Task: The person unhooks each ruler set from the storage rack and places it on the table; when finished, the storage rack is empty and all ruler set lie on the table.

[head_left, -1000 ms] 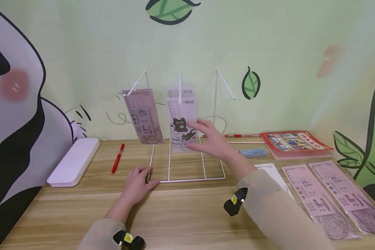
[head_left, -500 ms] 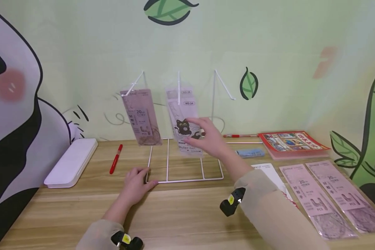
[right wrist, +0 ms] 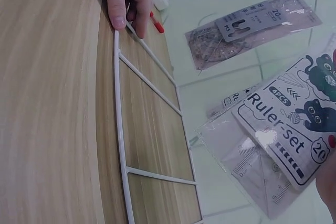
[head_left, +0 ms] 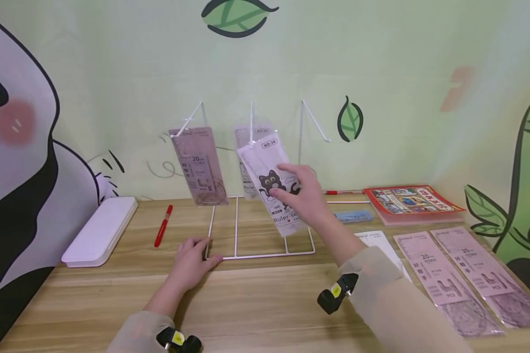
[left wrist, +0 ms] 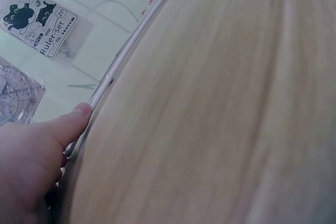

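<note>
In the head view my right hand [head_left: 306, 196] pinches a clear ruler-set packet [head_left: 269, 169] printed with black cats between thumb and finger. The packet tilts, its top close to the middle hook of the white wire display rack [head_left: 265, 256]; whether it is still on the hook I cannot tell. Another ruler-set packet [head_left: 243, 166] hangs behind it, partly hidden. My left hand [head_left: 193, 262] grips the front left corner of the rack's base; its thumb [left wrist: 76, 119] lies along the front bar in the left wrist view. A pink ruler packet [head_left: 198, 166] hangs from the left hook.
Two pink ruler packets [head_left: 448, 284] and a white packet [head_left: 382, 250] lie at the right. Behind them are a red-covered book [head_left: 415, 200], a blue item [head_left: 354, 216] and a red pen [head_left: 344, 192]. A white case [head_left: 100, 231] and another red pen [head_left: 163, 225] lie left.
My right hand has drawn the front ruler-set packet forward and to the right, tilting it away from the one behind. My left hand stays on the rack's corner.
</note>
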`<move>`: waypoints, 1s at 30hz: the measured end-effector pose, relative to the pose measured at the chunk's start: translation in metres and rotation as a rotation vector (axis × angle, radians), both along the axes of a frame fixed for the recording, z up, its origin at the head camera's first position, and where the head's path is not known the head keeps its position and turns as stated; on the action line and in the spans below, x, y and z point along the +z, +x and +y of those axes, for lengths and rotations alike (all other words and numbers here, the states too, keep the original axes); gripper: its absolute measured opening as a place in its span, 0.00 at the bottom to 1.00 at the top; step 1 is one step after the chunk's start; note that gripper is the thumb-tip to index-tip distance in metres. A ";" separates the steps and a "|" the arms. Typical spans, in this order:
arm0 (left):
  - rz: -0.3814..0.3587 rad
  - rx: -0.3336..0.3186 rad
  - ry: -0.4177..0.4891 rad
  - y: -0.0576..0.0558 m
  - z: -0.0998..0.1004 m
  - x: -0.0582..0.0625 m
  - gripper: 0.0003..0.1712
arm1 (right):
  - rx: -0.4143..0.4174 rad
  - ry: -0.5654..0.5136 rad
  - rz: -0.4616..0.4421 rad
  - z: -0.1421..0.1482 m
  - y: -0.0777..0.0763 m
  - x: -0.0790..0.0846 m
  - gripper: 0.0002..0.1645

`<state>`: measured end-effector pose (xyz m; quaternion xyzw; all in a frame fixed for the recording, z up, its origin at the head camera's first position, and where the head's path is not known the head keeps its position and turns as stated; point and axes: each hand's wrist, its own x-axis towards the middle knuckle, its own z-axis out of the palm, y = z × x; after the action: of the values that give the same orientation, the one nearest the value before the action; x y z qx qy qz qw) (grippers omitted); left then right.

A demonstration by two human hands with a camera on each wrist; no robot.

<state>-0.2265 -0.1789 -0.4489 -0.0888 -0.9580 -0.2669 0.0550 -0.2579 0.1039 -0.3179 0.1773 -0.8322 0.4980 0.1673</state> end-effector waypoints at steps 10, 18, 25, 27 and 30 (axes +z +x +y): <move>0.009 -0.006 -0.001 0.001 0.000 0.002 0.37 | -0.007 0.032 0.069 0.006 0.011 0.002 0.31; -0.002 -0.012 0.004 0.001 0.000 0.002 0.38 | 0.004 0.051 0.139 0.012 0.021 0.002 0.30; -0.010 -0.005 0.001 0.001 0.000 0.001 0.38 | 0.042 0.068 0.143 0.018 0.035 0.008 0.30; -0.011 -0.004 -0.001 0.001 0.000 0.000 0.37 | 0.043 0.071 0.161 0.019 0.039 0.010 0.30; -0.011 -0.007 -0.001 0.000 0.000 0.000 0.37 | 0.044 0.070 0.176 0.021 0.042 0.012 0.30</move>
<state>-0.2262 -0.1789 -0.4484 -0.0906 -0.9581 -0.2673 0.0487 -0.2161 0.1246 -0.3062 0.2445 -0.8269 0.4548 0.2226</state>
